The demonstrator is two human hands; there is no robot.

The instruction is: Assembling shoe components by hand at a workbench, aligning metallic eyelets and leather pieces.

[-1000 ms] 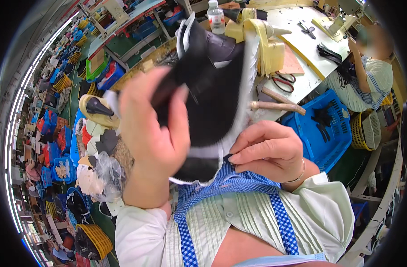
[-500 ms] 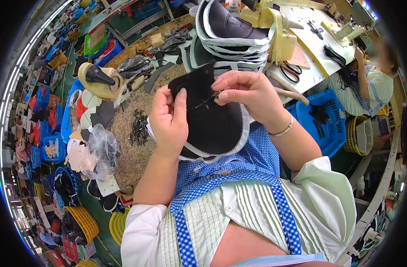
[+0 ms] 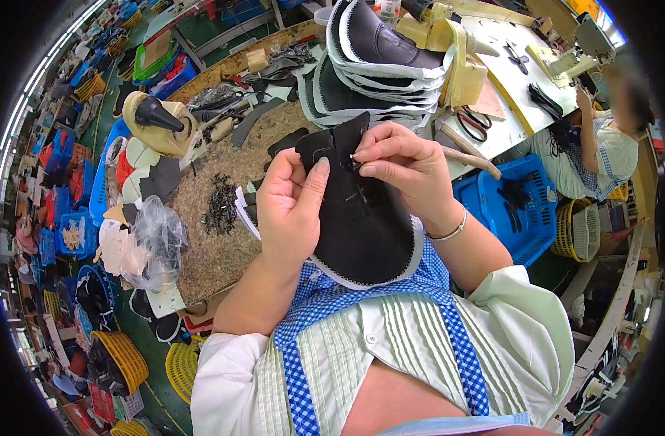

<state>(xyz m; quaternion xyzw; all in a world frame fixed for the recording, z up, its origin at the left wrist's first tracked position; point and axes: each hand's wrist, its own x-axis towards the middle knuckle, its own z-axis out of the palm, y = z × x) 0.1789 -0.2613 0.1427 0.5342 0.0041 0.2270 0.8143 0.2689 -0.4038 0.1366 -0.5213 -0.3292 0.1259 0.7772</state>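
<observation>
A black shoe upper [image 3: 369, 243] with a white stitched edge hangs in front of my apron, its rounded end toward me. My left hand [image 3: 292, 203] grips its far left flap, the thumb on top. At the slit between the flaps, my right hand [image 3: 412, 171] pinches a tiny dark piece with a shiny spot; it is too small to name. Beyond my hands, a stack of similar black uppers [image 3: 387, 43] with white edges rests on the bench. A white edge of another piece [image 3: 246, 212] shows left of my left hand.
The brown workbench [image 3: 209, 265] carries black scraps [image 3: 222, 207], a clear plastic bag [image 3: 158, 243] and a cream device with a black cone [image 3: 158, 116]. Red-handled scissors [image 3: 474, 125] and a wooden handle [image 3: 472, 154] lie at right. A blue basket [image 3: 485, 211] stands nearby; a co-worker [image 3: 612, 138] sits beyond.
The upper has come slightly nearer to me and tilted, so its slit and rounded end show more. My left hand has shifted right; my right hand keeps its pinch.
</observation>
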